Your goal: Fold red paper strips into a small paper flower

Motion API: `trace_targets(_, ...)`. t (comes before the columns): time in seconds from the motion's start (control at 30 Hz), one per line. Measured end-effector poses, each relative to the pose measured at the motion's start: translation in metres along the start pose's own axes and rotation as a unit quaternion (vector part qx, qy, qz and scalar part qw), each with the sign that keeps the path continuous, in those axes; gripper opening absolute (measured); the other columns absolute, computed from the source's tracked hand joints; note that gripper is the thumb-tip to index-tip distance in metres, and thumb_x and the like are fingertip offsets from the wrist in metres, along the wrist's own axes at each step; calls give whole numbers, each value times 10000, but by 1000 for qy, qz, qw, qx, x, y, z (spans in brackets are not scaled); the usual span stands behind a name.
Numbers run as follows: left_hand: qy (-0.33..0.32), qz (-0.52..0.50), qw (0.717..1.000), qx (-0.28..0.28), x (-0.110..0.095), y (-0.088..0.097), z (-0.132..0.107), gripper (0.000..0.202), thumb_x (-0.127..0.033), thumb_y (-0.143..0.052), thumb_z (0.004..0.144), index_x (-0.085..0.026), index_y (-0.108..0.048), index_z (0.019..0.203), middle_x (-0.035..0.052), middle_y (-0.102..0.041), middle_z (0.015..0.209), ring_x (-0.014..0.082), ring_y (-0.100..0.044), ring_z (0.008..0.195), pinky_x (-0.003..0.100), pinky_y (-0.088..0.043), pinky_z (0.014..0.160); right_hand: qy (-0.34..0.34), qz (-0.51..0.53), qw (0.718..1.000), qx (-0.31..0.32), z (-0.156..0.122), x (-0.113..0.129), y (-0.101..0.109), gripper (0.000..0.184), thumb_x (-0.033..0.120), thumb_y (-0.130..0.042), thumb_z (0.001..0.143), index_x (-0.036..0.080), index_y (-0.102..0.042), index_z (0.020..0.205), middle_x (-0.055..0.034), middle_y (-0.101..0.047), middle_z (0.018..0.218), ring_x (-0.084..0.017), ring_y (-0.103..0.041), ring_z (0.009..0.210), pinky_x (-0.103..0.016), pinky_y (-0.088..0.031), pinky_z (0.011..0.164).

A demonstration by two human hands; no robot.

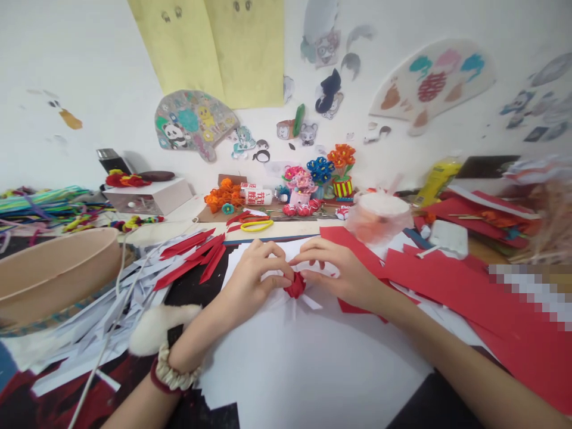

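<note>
A small crumpled-looking piece of folded red paper (295, 286) is held just above a white sheet (313, 363). My left hand (263, 271) pinches its left side between thumb and fingers. From the other side, my right hand (342, 271) has its thumb at the upper right edge and its bent forefinger reaching over the top. The fingertips of both hands almost meet there. Narrow white paper strips (311, 302) stick out below and beside the red piece. The folds behind the fingers are hidden.
Red paper strips (192, 262) and white strips (102, 298) lie left, near a tan basket (58, 271). Large red sheets (447, 286) cover the right. Behind are yellow-handled scissors (257, 226), a plastic-wrapped cup (379, 217) and craft flowers (319, 170). A white cable (107, 333) crosses the left.
</note>
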State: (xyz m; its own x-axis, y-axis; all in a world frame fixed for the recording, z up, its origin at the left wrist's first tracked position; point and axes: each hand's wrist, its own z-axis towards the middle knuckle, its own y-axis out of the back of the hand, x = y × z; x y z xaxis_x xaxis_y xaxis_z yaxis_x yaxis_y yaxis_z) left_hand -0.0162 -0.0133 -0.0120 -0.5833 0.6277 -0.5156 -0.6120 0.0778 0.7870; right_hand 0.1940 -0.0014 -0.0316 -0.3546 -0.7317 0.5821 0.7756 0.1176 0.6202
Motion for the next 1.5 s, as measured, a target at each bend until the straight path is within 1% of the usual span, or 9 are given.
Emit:
trace_targets(0.17,14,4,1000,0,1,5,1,123,-250,-607,834,-247,-688,741,24,-606,905,205,-490,883,346,-393,816,1,8,999,41,0,2,2,70,217,-631,872,211,-690,909,-30,-616,929,-132,-583,801,-253,-488,712)
trace_targets(0.3,-2,7,1000,22,-2,8,0,105,-281,-605,844,-248,-689,789,30,-623,939,205,-505,901,345,-391,827,12,23,998,56,-1,4,4,61,256,-655,858,202,-658,887,-30,-594,949,-129,-558,795,-267,-486,740)
trace_targets(0.5,-3,34,999,39,-5,13,-4,102,-377,-669,807,-286,-690,847,8,-624,1033,216,-500,983,376,-330,907,43,50,997,41,-2,2,-1,51,224,-681,827,204,-652,865,-49,-572,1002,-153,-579,862,-304,-496,790)
trace_targets(0.6,-9,44,998,45,-6,12,-4,115,-397,-693,786,-288,-694,824,-1,-623,1052,219,-495,990,371,-319,888,40,54,996,55,-3,4,-3,82,190,-690,804,195,-616,840,-40,-565,968,-150,-569,847,-296,-501,771)
trace_targets(0.7,-16,55,997,49,-5,10,-3,89,-358,-684,799,-270,-686,782,-4,-626,1060,216,-492,983,357,-319,850,32,52,995,78,-4,6,-5,106,148,-679,791,192,-591,827,-21,-556,921,-138,-567,827,-270,-502,748)
trace_targets(0.83,-9,55,997,48,-4,8,-4,43,-283,-656,813,-255,-670,783,1,-626,1069,214,-489,974,354,-327,836,46,24,996,77,-6,3,-8,78,154,-660,804,203,-619,850,-27,-558,954,-133,-576,808,-265,-506,737)
trace_targets(1.03,0,32,999,40,-3,9,-6,64,-284,-632,821,-238,-634,777,6,-622,1053,210,-489,984,364,-335,874,62,-6,996,67,-7,0,-7,35,165,-624,846,198,-633,851,-39,-572,959,-140,-588,823,-265,-498,738)
trace_targets(1.33,3,15,999,34,-1,11,-7,55,-268,-630,814,-234,-631,771,6,-639,1013,212,-500,993,372,-348,898,61,8,996,67,-8,-2,-8,117,92,-578,841,197,-625,822,-45,-573,967,-138,-583,788,-265,-499,710)
trace_targets(1.5,-1,21,1000,19,-1,9,-7,59,-246,-620,815,-230,-622,758,2,-649,987,203,-516,956,358,-354,874,69,7,996,64,-7,-5,-9,159,70,-535,854,199,-625,829,-50,-571,985,-138,-580,794,-263,-495,698)
